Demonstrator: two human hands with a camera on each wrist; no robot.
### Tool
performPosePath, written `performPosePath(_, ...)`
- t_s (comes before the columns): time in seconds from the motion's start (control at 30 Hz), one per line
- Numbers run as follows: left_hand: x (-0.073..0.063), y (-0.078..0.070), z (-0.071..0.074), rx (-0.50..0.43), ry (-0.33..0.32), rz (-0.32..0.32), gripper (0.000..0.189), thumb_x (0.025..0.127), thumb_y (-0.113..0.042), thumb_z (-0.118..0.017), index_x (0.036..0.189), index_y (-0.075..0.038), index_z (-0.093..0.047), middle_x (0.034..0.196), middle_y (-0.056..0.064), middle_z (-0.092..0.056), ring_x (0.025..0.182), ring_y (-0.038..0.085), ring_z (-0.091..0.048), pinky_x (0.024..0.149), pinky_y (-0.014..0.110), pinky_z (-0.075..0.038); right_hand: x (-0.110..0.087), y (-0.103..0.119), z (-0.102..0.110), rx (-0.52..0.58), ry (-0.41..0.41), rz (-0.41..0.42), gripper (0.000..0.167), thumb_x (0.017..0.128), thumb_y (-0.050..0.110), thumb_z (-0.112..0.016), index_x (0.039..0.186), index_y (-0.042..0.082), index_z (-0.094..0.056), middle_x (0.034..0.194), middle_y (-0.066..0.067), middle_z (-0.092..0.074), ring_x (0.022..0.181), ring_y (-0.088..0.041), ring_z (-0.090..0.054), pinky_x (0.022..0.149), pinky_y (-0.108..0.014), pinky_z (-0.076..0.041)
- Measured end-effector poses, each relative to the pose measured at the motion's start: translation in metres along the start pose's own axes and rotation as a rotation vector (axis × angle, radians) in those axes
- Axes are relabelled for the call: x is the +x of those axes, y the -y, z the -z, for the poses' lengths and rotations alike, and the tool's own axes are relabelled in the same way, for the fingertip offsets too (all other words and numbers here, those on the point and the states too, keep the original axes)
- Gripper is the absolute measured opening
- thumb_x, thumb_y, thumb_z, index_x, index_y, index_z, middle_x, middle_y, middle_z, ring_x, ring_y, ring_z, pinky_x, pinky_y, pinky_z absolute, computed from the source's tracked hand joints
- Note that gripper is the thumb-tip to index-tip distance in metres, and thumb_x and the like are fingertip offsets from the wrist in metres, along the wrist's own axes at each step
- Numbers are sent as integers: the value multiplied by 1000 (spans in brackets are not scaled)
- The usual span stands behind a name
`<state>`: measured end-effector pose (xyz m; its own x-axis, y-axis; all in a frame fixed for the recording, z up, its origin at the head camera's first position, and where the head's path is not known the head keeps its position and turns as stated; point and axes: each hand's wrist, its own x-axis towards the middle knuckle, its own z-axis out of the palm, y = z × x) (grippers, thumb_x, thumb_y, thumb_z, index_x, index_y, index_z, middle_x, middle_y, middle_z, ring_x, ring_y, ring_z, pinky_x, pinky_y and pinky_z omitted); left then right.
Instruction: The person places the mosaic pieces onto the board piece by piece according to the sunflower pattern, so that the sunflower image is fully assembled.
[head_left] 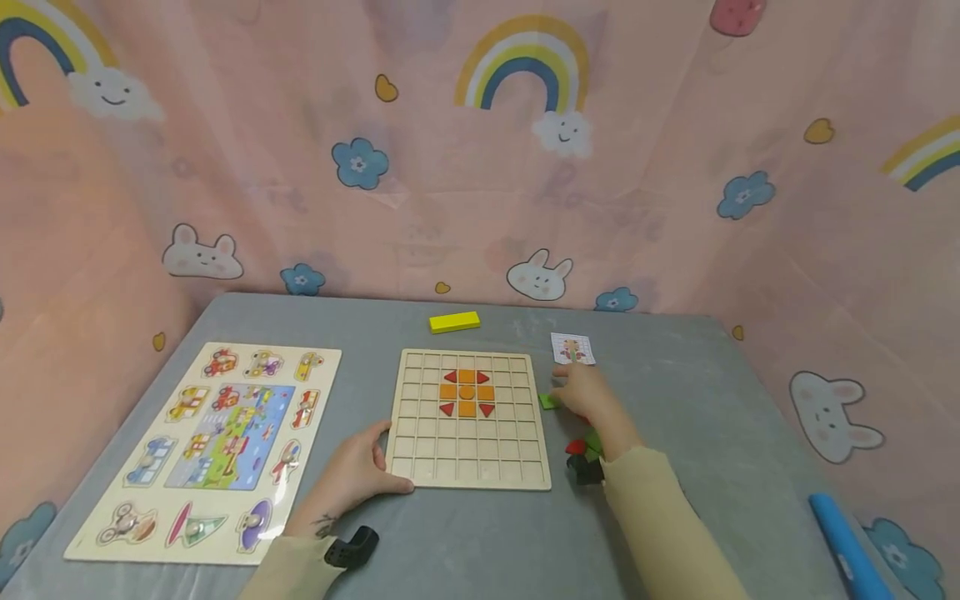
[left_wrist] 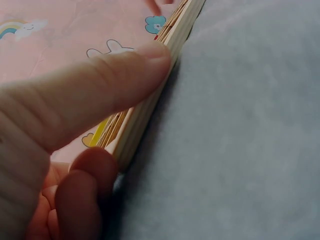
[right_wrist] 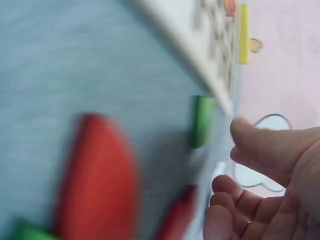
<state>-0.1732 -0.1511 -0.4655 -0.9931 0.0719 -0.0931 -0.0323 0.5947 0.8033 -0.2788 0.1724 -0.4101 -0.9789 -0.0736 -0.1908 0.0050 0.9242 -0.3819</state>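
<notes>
A square wooden grid board (head_left: 468, 454) lies in front of me, with several orange squares (head_left: 467, 409) and red triangles (head_left: 487, 410) set around an orange round piece (head_left: 467, 392). My left hand (head_left: 356, 475) grips its near left corner, thumb (left_wrist: 145, 60) along the near edge and fingers at the left side. To the right of the board, my right hand (head_left: 588, 396) hovers over loose pieces, its fingers loosely bent with nothing between them. A green block (right_wrist: 202, 121) and a blurred red piece (right_wrist: 97, 180) lie below it. Beyond its fingertips lies a small printed pattern card (head_left: 573, 347).
A vehicle-picture puzzle board (head_left: 217, 525) covers the table's left side. Behind the grid board lies a yellow bar (head_left: 454, 322). More green and red pieces (head_left: 576, 447) are near the right wrist. A blue rolled object (head_left: 847, 546) sits at the right edge.
</notes>
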Motion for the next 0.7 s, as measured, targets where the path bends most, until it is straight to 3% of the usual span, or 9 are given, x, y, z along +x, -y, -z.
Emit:
performPosePath(0.1,0,1,0,4,1,-2,102,49,-19,-90,136,-1,-42,61,2,-49,51,13,-41,47,27,-32,-2,-6,-10,-9,35,6,43,84,20,-66,123,3,-59,127,-19,-55,117,-36,-51,95,-47,-40)
performPosePath(0.27,0,1,-1,4,3,-8,102,49,-21,-90,136,-1,-42,61,2,-50,51,13,-41,47,27,-33,-7,-9,-17,23,-24,5,24,80,16,-71,98,1,-68,99,-16,-65,87,-27,-60,75,-39,-47)
performPosePath(0.33,0,1,-1,1,3,-8,102,49,-21,-90,136,-1,-42,61,2,-50,51,13,-41,47,27,-33,-9,-9,-17,34,-53,3,16,77,14,-73,84,2,-65,85,-11,-62,75,-22,-56,66,-35,-44)
performPosePath(0.43,0,1,-1,0,5,-8,102,49,-20,-91,136,-1,-42,61,3,-50,51,13,-42,47,27,-33,-16,-6,-14,80,-96,16,19,77,11,-72,73,3,-55,73,-8,-54,65,-20,-48,57,-31,-38)
performPosePath(0.5,-1,1,-1,-3,7,-2,102,49,-19,-91,136,-2,-42,61,3,-50,51,13,-42,47,27,-33,-23,2,-11,138,-117,10,18,78,12,-71,74,4,-56,72,-7,-56,63,-18,-49,56,-29,-37)
performPosePath(0.6,-1,0,0,-8,5,6,101,49,-18,-90,136,-3,-42,61,3,-50,50,13,-42,47,27,-33,-32,20,-11,329,-115,11,13,81,10,-67,86,0,-59,73,-10,-62,61,-20,-57,53,-28,-42)
performPosePath(0.7,-2,-1,0,-2,4,6,101,49,-18,-90,136,-3,-42,61,3,-50,50,13,-41,46,27,-32,-38,41,-17,523,-58,20,18,82,2,-63,98,-6,-61,71,-14,-63,56,-20,-61,53,-28,-49)
